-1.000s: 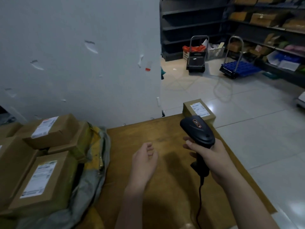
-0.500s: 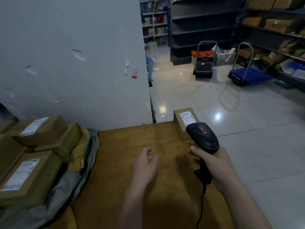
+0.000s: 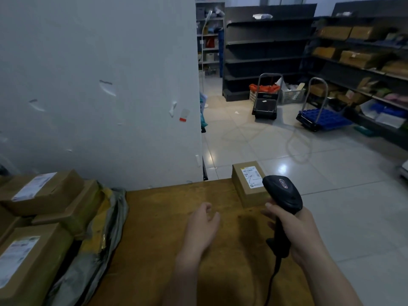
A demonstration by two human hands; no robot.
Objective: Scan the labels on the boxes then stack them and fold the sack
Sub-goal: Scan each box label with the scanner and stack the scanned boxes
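Your right hand [image 3: 302, 235] grips the scanner [image 3: 282, 195], just nearer you than the labelled box [image 3: 248, 184] at the table's [image 3: 154, 217] far corner; your left hand [image 3: 202, 226] hangs loose, empty.

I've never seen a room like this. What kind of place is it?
Probably a parcel warehouse or stockroom: brown cardboard boxes with white shipping labels lie piled on the left, dark metal shelves hold more cartons, and the right hand holds a black handheld barcode scanner.
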